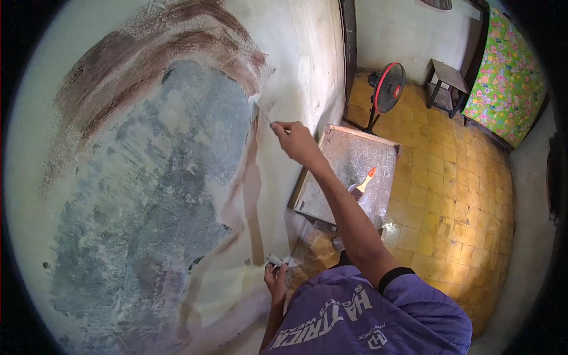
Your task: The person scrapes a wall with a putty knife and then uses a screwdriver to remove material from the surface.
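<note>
My right hand [294, 144] is stretched out to the wall [296, 53], its fingers pinched together beside the right edge of a grey, peeled patch [219, 124]. A small dark tip shows at the fingers; I cannot make out what it is. Lower down, close to the wall, my left hand [276, 283] is closed around a small whitish, tube-like piece [275, 259]. Reddish-brown strokes [160, 53] arch over the top of the grey patch. A brownish vertical streak [253, 201] runs down the wall between my two hands.
A low table [337, 142] with a raised wooden rim stands against the wall, under my right forearm. On it a paintbrush [365, 181] with a red-tipped handle rests in a white dish [362, 198]. Beyond are a standing fan [389, 87], a small stand [448, 80] and a green flowered cloth [506, 77].
</note>
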Available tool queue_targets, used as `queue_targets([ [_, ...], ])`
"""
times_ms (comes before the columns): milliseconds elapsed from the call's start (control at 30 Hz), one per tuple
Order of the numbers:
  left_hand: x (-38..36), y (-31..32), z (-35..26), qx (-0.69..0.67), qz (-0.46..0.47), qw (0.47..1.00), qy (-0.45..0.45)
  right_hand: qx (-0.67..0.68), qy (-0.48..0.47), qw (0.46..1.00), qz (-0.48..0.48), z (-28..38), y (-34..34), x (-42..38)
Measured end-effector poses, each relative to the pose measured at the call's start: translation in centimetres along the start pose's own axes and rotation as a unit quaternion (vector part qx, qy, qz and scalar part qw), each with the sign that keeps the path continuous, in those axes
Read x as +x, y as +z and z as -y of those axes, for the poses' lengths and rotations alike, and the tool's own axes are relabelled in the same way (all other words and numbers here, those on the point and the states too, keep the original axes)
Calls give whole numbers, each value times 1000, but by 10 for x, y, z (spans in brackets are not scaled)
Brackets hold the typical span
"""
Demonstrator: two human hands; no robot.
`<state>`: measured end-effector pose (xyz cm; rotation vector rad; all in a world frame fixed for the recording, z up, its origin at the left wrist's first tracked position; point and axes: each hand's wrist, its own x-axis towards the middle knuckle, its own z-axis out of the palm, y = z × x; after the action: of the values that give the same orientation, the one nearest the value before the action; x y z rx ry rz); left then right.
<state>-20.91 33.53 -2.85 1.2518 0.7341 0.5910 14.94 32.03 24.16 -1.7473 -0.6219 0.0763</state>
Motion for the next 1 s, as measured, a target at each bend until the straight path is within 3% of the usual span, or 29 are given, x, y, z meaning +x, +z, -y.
queue_targets([
  [67,0,-2,4,-11,-6,1000,2,-9,-39,999,-18,-3,12,-9],
  [200,-3,6,-14,-5,-8,1000,-8,-35,46,998,-17,-14,10,13],
  [367,-2,-2,3,-10,-8,1000,11,-4,-62,997,-52,-9,18,-8],
  [500,-14,-2,-2,-4,-14,1000,-11,-2,-19,997,-79,-24,19,19],
  [533,-12,0,-8,-2,-13,1000,-9,3,46,999,-19,-25,12,26],
  [633,-7,-4,-3,-27,-21,999,29,-7,-41,998,-47,-22,22,5],
  [800,-10,-18,6,-11,-8,1000,5,-12,-39,995,-94,-34,23,25],
  [833,-9,-14,2,-16,-10,1000,10,3,32,999,-29,-32,13,34],
  [900,-2,-12,-3,-13,-12,1000,17,4,44,999,3,-18,2,24],
  [1000,1,-13,1,-11,-25,1000,3,-43,-45,998,-24,3,14,-10],
])
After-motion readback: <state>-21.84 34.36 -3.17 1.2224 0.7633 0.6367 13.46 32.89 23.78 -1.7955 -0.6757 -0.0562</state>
